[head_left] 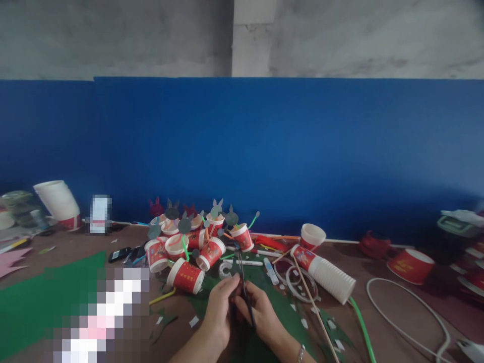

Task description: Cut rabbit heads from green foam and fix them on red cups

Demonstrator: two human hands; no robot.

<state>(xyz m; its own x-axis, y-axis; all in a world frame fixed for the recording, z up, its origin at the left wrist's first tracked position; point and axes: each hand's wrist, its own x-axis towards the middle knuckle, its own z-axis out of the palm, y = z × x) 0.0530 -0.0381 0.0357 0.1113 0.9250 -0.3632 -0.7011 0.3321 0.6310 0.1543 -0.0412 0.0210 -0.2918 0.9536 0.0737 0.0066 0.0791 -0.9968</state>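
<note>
My right hand (262, 310) is closed around the black handles of a pair of scissors (248, 302). Their blades point away from me, towards the cups. Close beside it, my left hand (220, 306) is closed with the thumb forward; what its fingers hold is dark and too hidden to make out. Just beyond the hands lie a roll of clear tape (226, 269), a white marker (249, 262) and a glue stick (270, 271). Red paper cups (186, 276) stand and lie in a cluster ahead, several with paper animal heads (185, 223) on them.
Green sheets (38, 297) and white paper scraps (194, 321) lie on the brown table. To the right are a stack of paper cups (325, 275), a thin wooden stick (315, 307), a green pipe cleaner (361, 322) and a white cable (408, 297). A blue panel (287, 151) rises behind.
</note>
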